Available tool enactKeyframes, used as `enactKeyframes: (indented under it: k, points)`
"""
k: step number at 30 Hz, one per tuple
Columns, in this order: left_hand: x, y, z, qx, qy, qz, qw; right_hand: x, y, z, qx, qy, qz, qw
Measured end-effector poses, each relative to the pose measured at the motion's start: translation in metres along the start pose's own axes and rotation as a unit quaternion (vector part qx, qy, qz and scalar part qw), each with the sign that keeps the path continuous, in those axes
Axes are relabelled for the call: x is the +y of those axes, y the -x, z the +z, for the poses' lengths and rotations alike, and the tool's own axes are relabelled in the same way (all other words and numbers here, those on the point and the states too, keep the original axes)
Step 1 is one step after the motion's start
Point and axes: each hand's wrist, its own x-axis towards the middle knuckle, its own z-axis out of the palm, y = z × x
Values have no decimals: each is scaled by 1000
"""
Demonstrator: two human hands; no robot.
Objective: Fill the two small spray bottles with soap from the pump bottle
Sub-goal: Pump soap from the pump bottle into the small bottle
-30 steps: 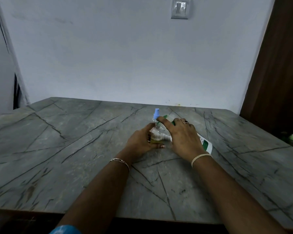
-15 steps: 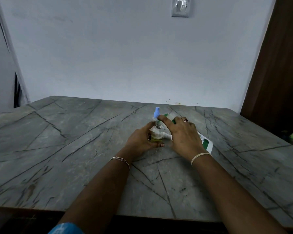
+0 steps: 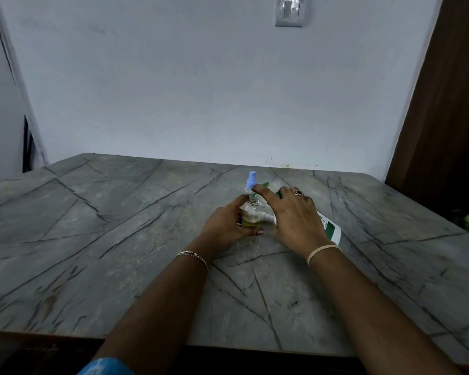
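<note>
Pretty dim in here tbh. I'm at a grey marble-look surface [image 3: 92, 226] with dark veins running all over it, and its far edge meets a plain pale wall [image 3: 201, 90]. There's a switch plate [image 3: 289, 10] high up on that wall, and a dark brown wooden panel [image 3: 450, 117] off to my right.
</note>
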Motion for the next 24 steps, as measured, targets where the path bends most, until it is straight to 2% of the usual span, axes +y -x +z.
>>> enactKeyframes:
  k: [15,24]
  points:
    - [-4,-2,0,-14,17,-2,1000,-7,-4,2,19,-5,4,1000]
    - [3,2,-3,-11,-5,-3,1000,-2,-2,-1,-2,-8,5,1000]
